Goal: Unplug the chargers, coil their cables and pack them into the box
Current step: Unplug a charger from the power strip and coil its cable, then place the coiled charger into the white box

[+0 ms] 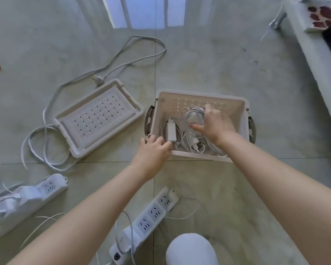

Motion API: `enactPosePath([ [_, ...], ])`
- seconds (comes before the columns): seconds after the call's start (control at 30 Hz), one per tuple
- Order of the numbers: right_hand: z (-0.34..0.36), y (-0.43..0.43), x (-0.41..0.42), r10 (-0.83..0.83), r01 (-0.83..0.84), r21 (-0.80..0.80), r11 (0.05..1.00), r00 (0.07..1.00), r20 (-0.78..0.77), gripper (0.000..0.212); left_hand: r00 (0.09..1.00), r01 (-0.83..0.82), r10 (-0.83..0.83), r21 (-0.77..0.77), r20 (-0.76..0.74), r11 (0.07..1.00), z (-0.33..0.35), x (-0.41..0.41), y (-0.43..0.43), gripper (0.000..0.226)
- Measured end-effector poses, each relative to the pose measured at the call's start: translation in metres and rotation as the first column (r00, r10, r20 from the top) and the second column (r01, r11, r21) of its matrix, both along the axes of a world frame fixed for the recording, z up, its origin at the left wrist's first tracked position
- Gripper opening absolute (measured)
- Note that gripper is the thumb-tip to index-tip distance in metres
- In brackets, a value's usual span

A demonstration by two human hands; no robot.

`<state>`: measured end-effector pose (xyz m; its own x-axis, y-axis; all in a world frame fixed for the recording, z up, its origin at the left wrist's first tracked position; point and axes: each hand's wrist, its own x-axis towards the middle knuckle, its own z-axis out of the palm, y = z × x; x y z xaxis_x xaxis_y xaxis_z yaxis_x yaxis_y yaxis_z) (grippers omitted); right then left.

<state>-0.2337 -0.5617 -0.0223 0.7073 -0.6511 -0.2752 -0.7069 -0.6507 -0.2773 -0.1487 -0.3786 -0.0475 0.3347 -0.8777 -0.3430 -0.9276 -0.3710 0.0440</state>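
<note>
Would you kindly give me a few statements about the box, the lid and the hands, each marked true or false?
1. The lid is on the box. False: it lies on the floor, left of the box.
2. The right hand holds a coiled cable inside the box. True.
3. The left hand rests on the lid. False: it holds the box's near left corner.
4. A white charger lies in the box. True.
</note>
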Motion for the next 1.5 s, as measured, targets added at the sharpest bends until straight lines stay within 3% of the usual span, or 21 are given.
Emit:
enactPosePath([
  [0.07, -0.01, -0.006, 0.01, 0.071, -0.072, -0.09, 0.993, 0.997, -0.013, 0.052, 0.999, 0.032, -0.032, -0.034, 0.025, 0.999, -0.007, 0.005, -0.001, 0.044],
  [0.23, -0.032, -0.007, 0.031, 0.117, -0.139, -0.197, 0.971, 0.986, -0.121, 0.054, 0.993, 0.067, -0.046, -0.207, 0.106, 0.976, -0.019, 0.013, -0.008, 0.05],
  [0.3, -0.037, -0.004, 0.038, 0.131, -0.159, -0.231, 0.96, 0.983, -0.132, 0.042, 0.994, 0.059, -0.034, -0.234, 0.107, 0.971, -0.021, 0.016, -0.012, 0.048],
  [0.33, -0.039, -0.002, 0.041, 0.132, -0.162, -0.221, 0.962, 0.981, -0.142, 0.039, 0.994, 0.054, -0.029, -0.242, 0.105, 0.969, -0.019, 0.016, -0.015, 0.049],
  [0.5, -0.054, 0.0, 0.039, 0.105, -0.129, -0.07, 0.989, 0.953, -0.284, 0.068, 0.996, 0.027, -0.001, -0.276, 0.092, 0.961, -0.02, 0.018, -0.02, 0.045],
  [0.7, -0.052, -0.007, 0.028, 0.115, -0.121, -0.004, 0.993, 0.946, -0.303, 0.065, 0.997, -0.002, 0.021, -0.269, 0.069, 0.963, -0.02, 0.018, -0.019, 0.038],
  [0.83, -0.049, 0.001, 0.03, 0.077, -0.109, -0.085, 0.99, 0.948, -0.309, 0.064, 0.995, 0.02, 0.007, -0.256, 0.101, 0.966, -0.024, 0.02, -0.021, 0.048],
  [0.97, -0.042, 0.008, 0.029, 0.069, -0.15, -0.284, 0.947, 0.959, -0.275, 0.05, 0.996, 0.031, -0.01, -0.255, 0.087, 0.967, -0.021, 0.02, -0.022, 0.037],
  [1.07, -0.041, 0.013, 0.027, 0.137, -0.202, -0.29, 0.936, 0.964, -0.23, 0.04, 0.998, 0.009, 0.007, -0.241, 0.064, 0.971, -0.022, 0.02, -0.021, 0.028],
  [1.3, -0.043, 0.022, 0.019, 0.165, -0.185, -0.233, 0.955, 0.981, -0.104, 0.063, 0.998, -0.024, 0.037, -0.226, 0.057, 0.974, -0.021, 0.016, -0.019, 0.034],
  [1.4, -0.042, 0.04, 0.017, 0.273, -0.227, -0.287, 0.931, 0.953, 0.132, 0.057, 0.998, -0.062, 0.06, -0.256, -0.014, 0.965, -0.022, 0.015, -0.012, 0.038],
  [1.5, -0.042, 0.068, 0.01, 0.436, -0.33, -0.326, 0.886, 0.832, 0.344, 0.035, 0.995, -0.074, 0.053, -0.248, -0.089, 0.966, -0.016, 0.015, -0.001, 0.046],
])
